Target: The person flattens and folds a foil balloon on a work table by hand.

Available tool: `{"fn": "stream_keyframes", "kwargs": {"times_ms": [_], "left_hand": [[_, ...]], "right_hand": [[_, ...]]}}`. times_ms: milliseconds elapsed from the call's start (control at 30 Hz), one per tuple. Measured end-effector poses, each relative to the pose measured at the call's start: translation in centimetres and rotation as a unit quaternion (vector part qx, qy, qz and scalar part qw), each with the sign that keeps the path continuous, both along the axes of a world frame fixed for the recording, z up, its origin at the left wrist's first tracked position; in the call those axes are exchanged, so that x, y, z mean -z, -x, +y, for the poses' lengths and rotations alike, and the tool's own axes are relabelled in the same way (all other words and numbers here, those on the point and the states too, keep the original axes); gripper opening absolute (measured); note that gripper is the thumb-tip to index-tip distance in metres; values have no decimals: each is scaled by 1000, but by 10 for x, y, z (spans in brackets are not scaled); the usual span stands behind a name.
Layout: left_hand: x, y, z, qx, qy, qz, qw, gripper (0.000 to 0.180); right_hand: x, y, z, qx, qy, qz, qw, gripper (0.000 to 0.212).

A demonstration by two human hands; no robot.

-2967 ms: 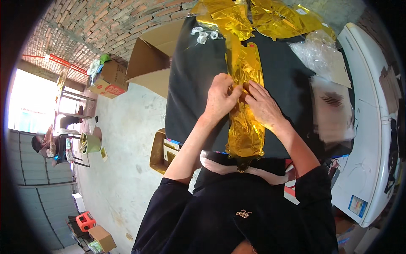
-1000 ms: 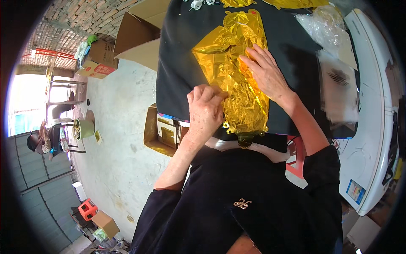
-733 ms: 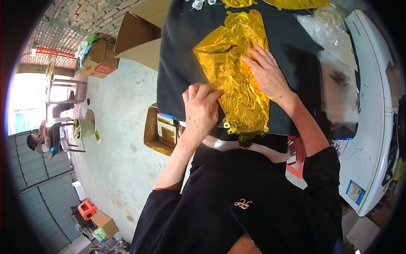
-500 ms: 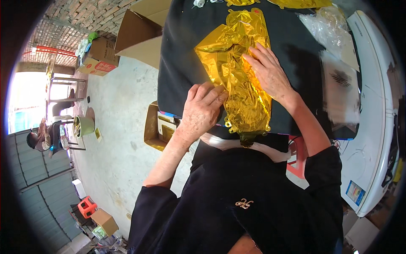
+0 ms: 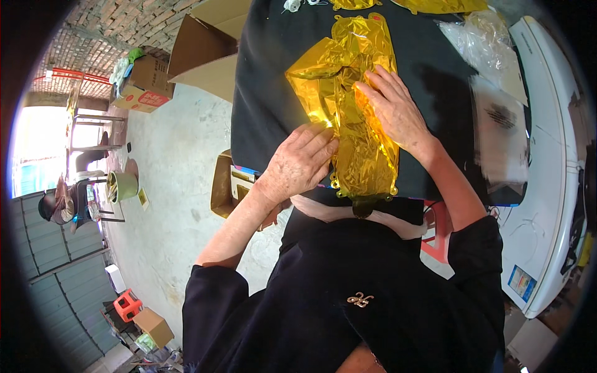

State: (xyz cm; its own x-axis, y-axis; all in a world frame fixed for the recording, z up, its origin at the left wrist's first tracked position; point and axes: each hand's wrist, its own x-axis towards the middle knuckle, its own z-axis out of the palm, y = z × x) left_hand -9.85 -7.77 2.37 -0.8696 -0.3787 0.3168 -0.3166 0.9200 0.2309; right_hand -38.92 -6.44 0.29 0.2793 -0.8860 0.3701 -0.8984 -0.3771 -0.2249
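Note:
A flat, crinkled gold foil balloon (image 5: 362,146) lies lengthwise on the black cloth-covered table (image 5: 267,81). One pointed flap sticks out to its left, and small tabs line its near end, which hangs over the table edge. My left hand (image 5: 297,160) rests at the balloon's left edge, below the flap, fingers stretched out together with their tips on the foil. On the right side of the foil my right hand (image 5: 398,115) lies flat, fingers extended. Neither hand grips anything visible. The underside of the foil is hidden.
More gold foil pieces (image 5: 441,5) lie at the table's far edge. Clear plastic bags (image 5: 497,130) lie along the right side, beside a white appliance (image 5: 541,186). An open cardboard box (image 5: 205,50) stands at the far left, a smaller box (image 5: 222,186) below the table. A person (image 5: 62,202) sits far left.
My left hand has uncurled from a bent-finger grip and now lies flatter on the foil's left edge. The foil's lower part looks smoother. My right hand has barely moved.

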Motion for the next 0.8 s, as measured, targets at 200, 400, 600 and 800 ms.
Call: {"fn": "stream_keyframes", "kwargs": {"times_ms": [200, 400, 600, 800], "left_hand": [[-5, 1, -6, -11, -13, 33, 999, 38], [-12, 5, 4, -15, -7, 61, 998, 33], [3, 12, 29, 45, -42, 32, 998, 44], [-3, 19, 23, 29, -56, 86, 994, 40]], "right_hand": [[-1, -1, 1, -5, 2, -2, 1000, 50], [2, 1, 0, 4, 0, 5, 1000, 58], [4, -1, -1, -1, 3, 10, 1000, 57], [-1, 0, 1, -3, 2, 0, 1000, 56]]}}
